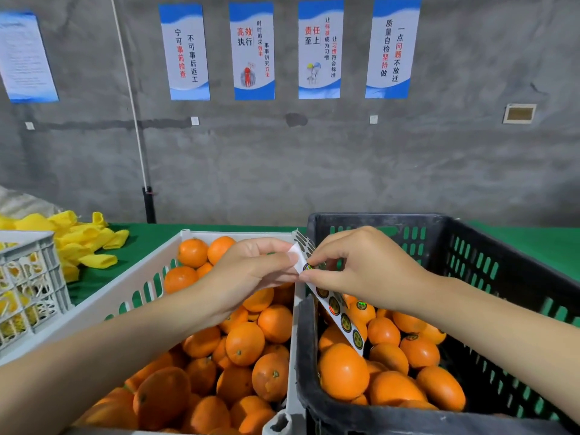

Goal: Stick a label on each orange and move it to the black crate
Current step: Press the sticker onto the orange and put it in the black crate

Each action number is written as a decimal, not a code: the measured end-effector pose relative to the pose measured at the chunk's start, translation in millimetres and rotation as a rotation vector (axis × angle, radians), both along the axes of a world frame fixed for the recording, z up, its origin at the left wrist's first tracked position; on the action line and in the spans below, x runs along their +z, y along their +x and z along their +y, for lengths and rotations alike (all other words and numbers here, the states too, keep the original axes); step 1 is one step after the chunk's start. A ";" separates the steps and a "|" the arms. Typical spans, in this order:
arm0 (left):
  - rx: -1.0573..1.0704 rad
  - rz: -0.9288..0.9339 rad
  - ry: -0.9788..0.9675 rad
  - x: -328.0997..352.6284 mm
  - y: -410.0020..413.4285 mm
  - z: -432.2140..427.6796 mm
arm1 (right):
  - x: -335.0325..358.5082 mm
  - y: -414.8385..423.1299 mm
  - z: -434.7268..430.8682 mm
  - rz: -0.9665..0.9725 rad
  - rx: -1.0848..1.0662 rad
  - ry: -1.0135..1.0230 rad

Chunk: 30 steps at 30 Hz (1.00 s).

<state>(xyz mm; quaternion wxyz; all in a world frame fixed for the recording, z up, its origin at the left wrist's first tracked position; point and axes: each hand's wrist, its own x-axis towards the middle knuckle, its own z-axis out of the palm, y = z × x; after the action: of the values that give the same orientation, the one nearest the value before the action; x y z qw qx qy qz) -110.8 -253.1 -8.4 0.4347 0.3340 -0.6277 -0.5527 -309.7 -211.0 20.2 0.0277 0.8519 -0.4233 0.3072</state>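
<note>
**Label strip pinched over the black crate's left wall**

Nearest, the black crate (502, 277) holds a heap of labelled oranges (419, 351), several showing round stickers. Touching its left wall stands a white crate (125, 296) heaped with more oranges (244, 343). Above that shared edge the hands meet. The left grip (248, 271) pinches the upper part of the label strip (337, 312) between thumb and forefinger, and the strip slants down into the black crate over its fruit. The right grip (361, 268), just over the black crate's left wall, pinches a round label (307, 267) on the strip with thumb and fingertips. Well left of the black crate, a grey crate (28, 277) and yellow foam nets (88, 243) lie on the green table (150, 240). Beyond the black crate rises a grey wall (282, 158) hung with posters (254, 51).
</note>
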 end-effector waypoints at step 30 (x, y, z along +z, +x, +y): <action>0.056 -0.015 -0.208 6.9 -11.2 15.0 | -3.1 0.9 -5.1 -0.046 -0.071 -0.054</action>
<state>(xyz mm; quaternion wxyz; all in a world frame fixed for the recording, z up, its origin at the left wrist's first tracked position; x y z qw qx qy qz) -122.1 -238.2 -1.5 0.4778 0.3085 -0.6753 -0.4696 -308.8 -216.1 17.1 0.0520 0.8278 -0.4455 0.3370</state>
